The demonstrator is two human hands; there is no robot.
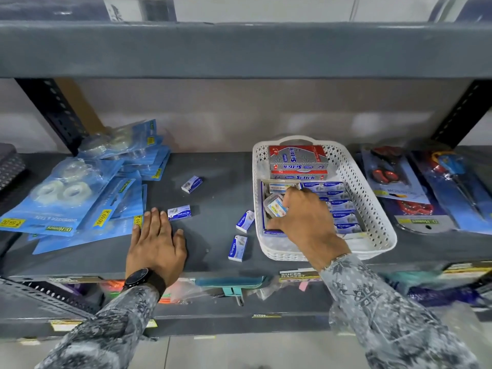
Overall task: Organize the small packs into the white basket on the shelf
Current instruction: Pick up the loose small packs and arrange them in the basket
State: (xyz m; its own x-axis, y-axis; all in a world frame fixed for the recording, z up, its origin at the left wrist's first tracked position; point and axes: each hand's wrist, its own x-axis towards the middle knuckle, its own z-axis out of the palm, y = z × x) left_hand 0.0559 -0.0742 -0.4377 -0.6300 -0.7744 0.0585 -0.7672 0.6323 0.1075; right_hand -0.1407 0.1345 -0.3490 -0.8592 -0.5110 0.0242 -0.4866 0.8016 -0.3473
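my right hand reaches into the white basket, fingers curled among packs, grip unclear; left hand flat, fingers spread, on the shelf.

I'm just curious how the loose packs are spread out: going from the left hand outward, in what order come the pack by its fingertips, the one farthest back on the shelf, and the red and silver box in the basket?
From the left hand:
1. Pack by the fingertips, just right of them.
2. Rear pack, farther back on the shelf.
3. Red and silver box, far right, at the back of the white basket.
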